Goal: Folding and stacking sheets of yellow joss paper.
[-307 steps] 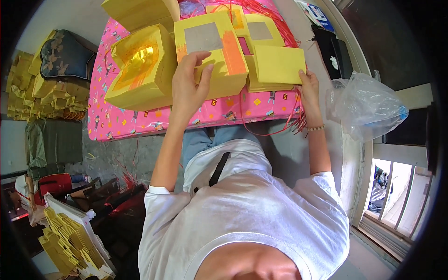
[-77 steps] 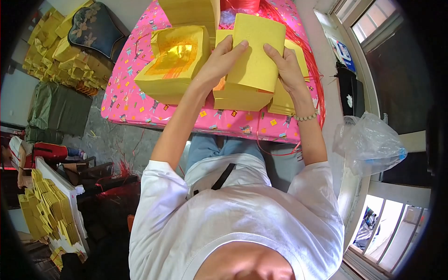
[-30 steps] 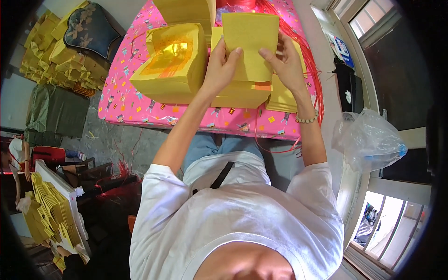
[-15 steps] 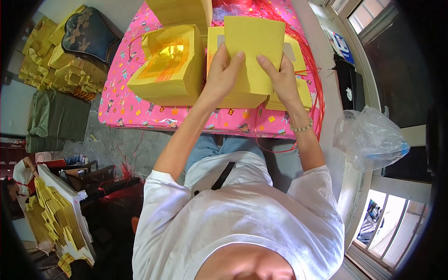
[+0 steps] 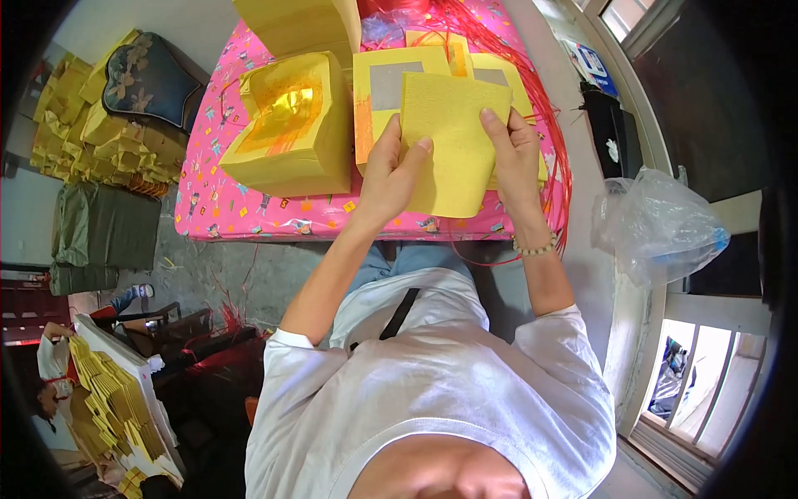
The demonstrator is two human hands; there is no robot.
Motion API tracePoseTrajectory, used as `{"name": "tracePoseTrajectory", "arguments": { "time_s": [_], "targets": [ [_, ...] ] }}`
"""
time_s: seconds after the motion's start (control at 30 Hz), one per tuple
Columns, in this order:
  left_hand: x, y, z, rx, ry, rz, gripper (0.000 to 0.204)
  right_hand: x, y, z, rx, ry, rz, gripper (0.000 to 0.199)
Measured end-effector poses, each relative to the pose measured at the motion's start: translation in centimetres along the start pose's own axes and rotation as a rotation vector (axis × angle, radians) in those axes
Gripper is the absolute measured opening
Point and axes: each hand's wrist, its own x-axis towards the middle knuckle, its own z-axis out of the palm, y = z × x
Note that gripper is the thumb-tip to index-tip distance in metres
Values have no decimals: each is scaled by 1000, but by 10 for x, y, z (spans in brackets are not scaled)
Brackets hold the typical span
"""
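Note:
Between my two hands is a wad of yellow paper (image 5: 453, 145), held upright above the near edge of the table. My left hand (image 5: 389, 170) grips its left edge, thumb on the front. Opposite it, my right hand (image 5: 517, 158) is closed on the right edge, thumb also on the face; the fingers behind are hidden. Just beyond the wad lies a yellow paper stack (image 5: 366, 75) with a grey square and an orange strip. To its left sits a bulky yellow stack (image 5: 332, 154) with gold foil and orange print on its curled top sheet.
Pink patterned cloth (image 5: 199, 212) covers the table. Red plastic strips (image 5: 553, 141) trail along its right side. A clear plastic bag (image 5: 665, 229) hangs by the window. Yellow bundles (image 5: 79, 125) and a dark chair back (image 5: 154, 79) stand left. Another person (image 5: 54, 387) is at lower left.
Both hands have brought the yellow wad lower and nearer to me, uncovering more of the stacks behind it. My right hand has shifted up its edge. Another person shows at lower left.

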Motion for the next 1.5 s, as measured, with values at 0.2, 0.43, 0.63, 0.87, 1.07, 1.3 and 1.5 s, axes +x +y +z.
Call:
{"name": "tracePoseTrajectory", "arguments": {
  "time_s": [0.2,0.43,0.63,0.87,1.07,1.3,1.5],
  "targets": [
    [-16,-3,5,35,-97,-154,33,-7,-1,-30,-20,64,0,19],
    [-19,-12,13,-21,-126,-169,32,-48,-14,-48,-99,-90,222,22],
    [-23,-19,24,19,-176,-230,35,-70,-9,-66,-172,-102,239,26],
    [-19,-27,30,84,-213,-188,35,-85,-1,-80,-194,-176,301,27],
    [-13,-22,37,80,-207,-210,33,-99,3,-82,-174,-195,384,27],
    [-14,-32,36,143,-146,-102,31,-122,28,-88,-112,-186,415,22],
    [-13,-51,23,415,-228,-67,33,-123,29,-99,-148,-239,538,25]
  ]
}}
